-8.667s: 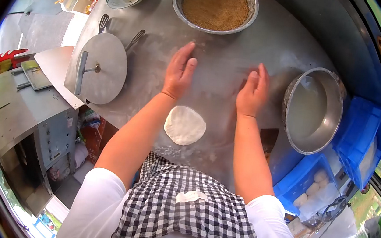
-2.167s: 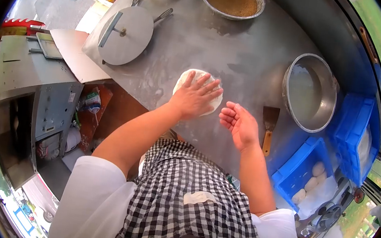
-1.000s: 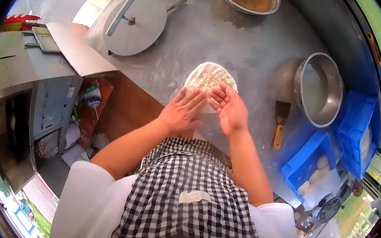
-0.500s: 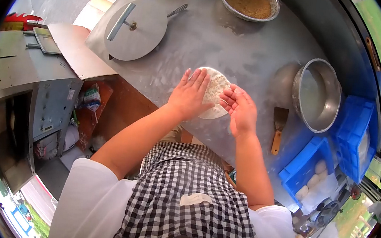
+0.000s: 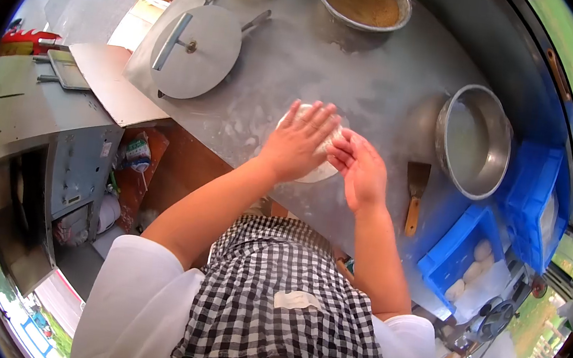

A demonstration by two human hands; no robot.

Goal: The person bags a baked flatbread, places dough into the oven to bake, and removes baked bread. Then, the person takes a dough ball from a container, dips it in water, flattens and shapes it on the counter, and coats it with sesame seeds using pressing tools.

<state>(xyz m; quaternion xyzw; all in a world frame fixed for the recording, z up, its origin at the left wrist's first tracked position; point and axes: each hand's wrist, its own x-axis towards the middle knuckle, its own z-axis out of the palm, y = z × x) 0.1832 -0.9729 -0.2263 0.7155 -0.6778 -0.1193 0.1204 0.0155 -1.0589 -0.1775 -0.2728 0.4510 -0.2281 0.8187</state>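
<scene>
A flat round of dough [image 5: 320,174] lies on the metal worktop, mostly covered by my hands. My left hand [image 5: 302,144] is spread flat across it, palm down, fingers extended. At the dough's right edge is my right hand [image 5: 363,176], turned on its side, its fingers loosely bent beside the left fingertips. No grip on the dough shows in the right hand. To the right lies a scraper [image 5: 415,194] with a wooden handle.
A metal basin [image 5: 446,144] stands at the right, near blue crates [image 5: 435,267] with dough balls [image 5: 478,268]. A bowl of brown filling [image 5: 359,2] sits at the back. At the left are a round metal plate with a handle [image 5: 204,63] and a metal cabinet [image 5: 83,163].
My left hand has slid right and now covers more of the dough's upper part. My right hand stays at the right edge. The view has shifted slightly.
</scene>
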